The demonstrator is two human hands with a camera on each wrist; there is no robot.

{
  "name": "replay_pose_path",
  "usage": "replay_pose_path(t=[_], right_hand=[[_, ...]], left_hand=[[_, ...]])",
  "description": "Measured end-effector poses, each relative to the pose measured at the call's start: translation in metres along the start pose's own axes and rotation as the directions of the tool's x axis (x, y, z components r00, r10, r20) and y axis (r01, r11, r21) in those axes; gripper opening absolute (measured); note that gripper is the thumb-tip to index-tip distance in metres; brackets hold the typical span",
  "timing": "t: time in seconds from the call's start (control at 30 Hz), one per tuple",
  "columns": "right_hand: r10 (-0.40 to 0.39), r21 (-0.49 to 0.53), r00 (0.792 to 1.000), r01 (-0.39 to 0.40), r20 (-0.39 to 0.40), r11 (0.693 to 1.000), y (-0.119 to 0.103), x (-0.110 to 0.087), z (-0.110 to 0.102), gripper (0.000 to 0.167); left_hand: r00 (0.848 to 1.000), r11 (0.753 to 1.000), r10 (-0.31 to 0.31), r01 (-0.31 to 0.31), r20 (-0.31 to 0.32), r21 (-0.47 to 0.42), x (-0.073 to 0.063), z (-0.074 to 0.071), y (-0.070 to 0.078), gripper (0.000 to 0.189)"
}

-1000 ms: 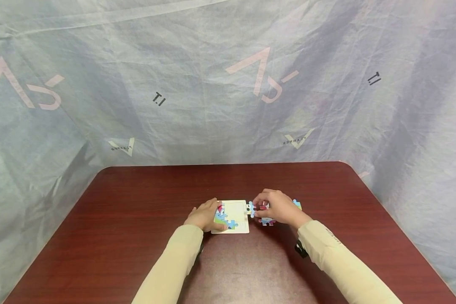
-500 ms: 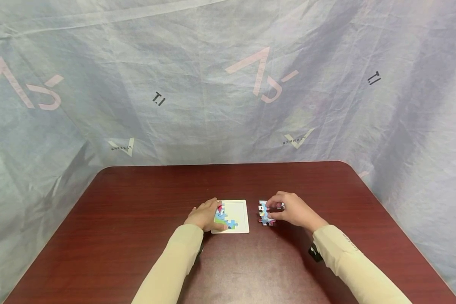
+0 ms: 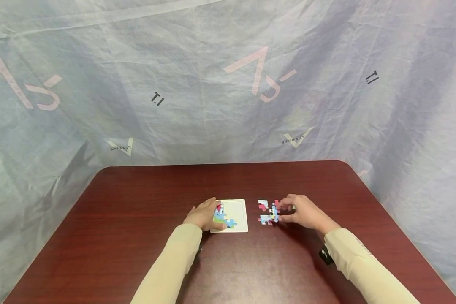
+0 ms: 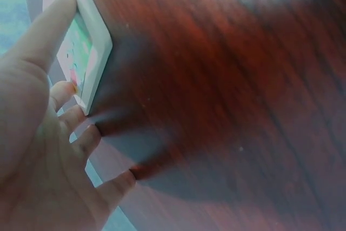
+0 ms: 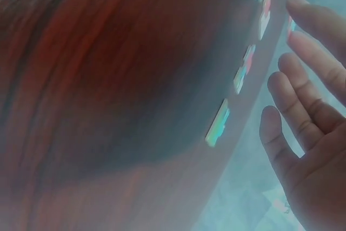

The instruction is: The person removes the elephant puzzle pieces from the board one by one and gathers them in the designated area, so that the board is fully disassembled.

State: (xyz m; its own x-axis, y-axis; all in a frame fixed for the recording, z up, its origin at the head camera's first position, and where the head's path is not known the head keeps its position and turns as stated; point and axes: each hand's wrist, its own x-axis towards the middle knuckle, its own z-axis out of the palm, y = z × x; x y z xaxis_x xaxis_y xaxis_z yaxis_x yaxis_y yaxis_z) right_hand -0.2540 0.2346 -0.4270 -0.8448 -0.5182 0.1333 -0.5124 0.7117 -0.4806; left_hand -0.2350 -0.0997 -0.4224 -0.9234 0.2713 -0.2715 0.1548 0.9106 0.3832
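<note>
Left hand [image 3: 204,216] spread across the left side of the white tray [image 3: 235,210], fingers extended, thumb lying over its near left corner; right hand [image 3: 304,212] out among the loose bits, fingers bent towards the thumb, and it looks to have a pale blue jigsaw piece [image 3: 274,214] pinched by its edges — whether that piece is clear of the wood or resting on it, no telling from here. So the tray sits flat on the dark red table [image 3: 247,261], joined pieces [image 3: 220,213] filling its left side and running along the near edge, the rest of it bare white. Just right of the tray, a white-and-red piece [image 3: 263,204] lies at the far end, another piece [image 3: 266,219] nearer, beside the pinched one, and a green-and-blue piece [image 5: 218,125] shows up in the right wrist view. Looks like the picking stage to me, the fill under half done by the look of it. Next move, I'd judge, wants that pinch carried leftward, the piece turned until its tabs suit the joined edge, then pressed down flat — with the left hand's hold stopping the tray sliding.
</note>
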Motion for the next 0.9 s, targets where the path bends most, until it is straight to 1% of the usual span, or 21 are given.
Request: replay_pose_path(t=[0.17, 0.37, 0.63, 0.9], right_hand=[[0.027, 0.001, 0.999, -0.027, 0.026, 1.0, 0.005, -0.008, -0.003, 0.02], [0.017, -0.028, 0.999, -0.016, 0.037, 0.999, 0.009, -0.013, -0.005, 0.016], [0.038, -0.026, 0.998, -0.037, 0.041, 0.999, 0.014, -0.016, -0.002, 0.017], [0.018, -0.027, 0.999, -0.017, 0.04, 0.999, 0.018, -0.016, 0.002, 0.016]], left_hand=[[1.0, 1.0, 0.002, -0.002, 0.005, -0.005, 0.001, 0.001, -0.001, 0.084], [1.0, 1.0, 0.004, -0.004, 0.008, -0.001, -0.001, -0.001, 0.001, 0.084], [1.0, 1.0, 0.009, -0.009, -0.009, -0.014, -0.003, -0.001, 0.001, 0.082], [1.0, 0.999, 0.021, -0.021, -0.015, -0.031, -0.003, -0.001, 0.001, 0.082]])
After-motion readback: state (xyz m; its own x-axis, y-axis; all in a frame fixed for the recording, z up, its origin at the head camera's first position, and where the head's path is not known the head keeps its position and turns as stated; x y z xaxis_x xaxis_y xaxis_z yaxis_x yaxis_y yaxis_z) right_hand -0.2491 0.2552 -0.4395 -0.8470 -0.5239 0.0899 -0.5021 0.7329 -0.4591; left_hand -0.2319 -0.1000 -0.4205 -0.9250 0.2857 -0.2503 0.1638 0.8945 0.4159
